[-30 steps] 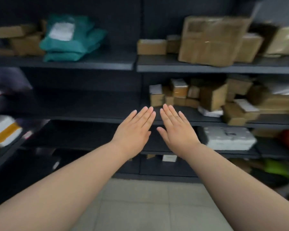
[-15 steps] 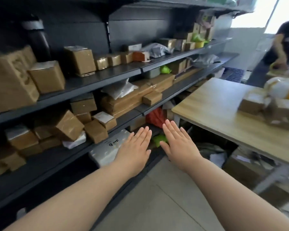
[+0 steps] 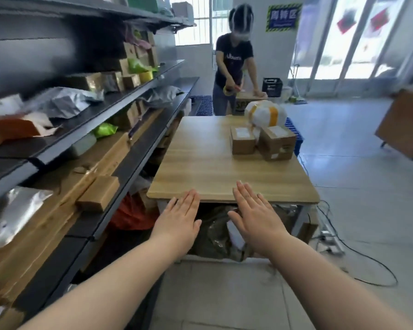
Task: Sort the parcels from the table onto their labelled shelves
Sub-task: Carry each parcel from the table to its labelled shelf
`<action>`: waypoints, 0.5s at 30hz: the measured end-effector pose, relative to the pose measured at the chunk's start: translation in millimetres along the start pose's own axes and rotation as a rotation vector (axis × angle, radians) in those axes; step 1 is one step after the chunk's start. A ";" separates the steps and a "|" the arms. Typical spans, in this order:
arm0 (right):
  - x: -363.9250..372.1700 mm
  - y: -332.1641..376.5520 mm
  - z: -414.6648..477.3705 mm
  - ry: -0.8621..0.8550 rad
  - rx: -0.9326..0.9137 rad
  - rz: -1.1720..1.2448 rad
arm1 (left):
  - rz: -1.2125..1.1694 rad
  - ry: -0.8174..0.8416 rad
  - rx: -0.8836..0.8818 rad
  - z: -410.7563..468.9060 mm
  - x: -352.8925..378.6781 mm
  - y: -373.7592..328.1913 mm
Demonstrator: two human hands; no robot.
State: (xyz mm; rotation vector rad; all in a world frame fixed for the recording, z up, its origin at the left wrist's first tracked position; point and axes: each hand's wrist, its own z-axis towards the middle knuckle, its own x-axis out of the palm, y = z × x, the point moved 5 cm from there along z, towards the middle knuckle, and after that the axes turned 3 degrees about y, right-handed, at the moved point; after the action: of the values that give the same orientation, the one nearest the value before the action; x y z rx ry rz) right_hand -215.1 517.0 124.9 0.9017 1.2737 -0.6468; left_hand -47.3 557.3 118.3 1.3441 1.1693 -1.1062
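Note:
A wooden table (image 3: pixel 200 163) stands ahead of me. At its far right sit two brown cardboard boxes, one on the left (image 3: pixel 242 140) and one on the right (image 3: pixel 277 142), with a white bag taped in yellow (image 3: pixel 265 114) behind them. My left hand (image 3: pixel 179 222) and my right hand (image 3: pixel 254 215) are stretched out flat, palms down, fingers straight, just before the table's near edge. Both hold nothing. Dark metal shelves (image 3: pixel 129 167) run along the left, loaded with boxes and mailers.
A person (image 3: pixel 234 67) works at a box beyond the table's far end. Bags and cartons lie under the table (image 3: pixel 219 234). Cables (image 3: pixel 358 253) trail over the tiled floor at the right. A brown crate (image 3: pixel 403 122) stands at the far right.
My view has swung right, from facing the shelves to facing the table. Both hands have stayed flat and empty, now spread a little wider apart.

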 end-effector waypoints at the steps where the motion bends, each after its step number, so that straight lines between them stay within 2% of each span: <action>1: 0.5 -7.6 3.1 -0.002 0.037 0.001 | 0.000 0.006 0.026 15.3 1.0 0.5; 10: 5.9 -99.1 31.6 -0.065 0.280 0.006 | -0.066 0.073 0.239 134.6 7.7 -55.4; 15: 3.3 -162.7 80.9 -0.013 0.328 0.030 | -0.002 0.082 0.279 212.2 6.7 -86.4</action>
State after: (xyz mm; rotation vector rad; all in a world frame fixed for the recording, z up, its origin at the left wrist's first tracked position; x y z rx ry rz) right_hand -307.5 364.1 91.7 1.1802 1.1581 -0.8522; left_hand -137.8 349.5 84.1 1.6148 1.1039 -1.2604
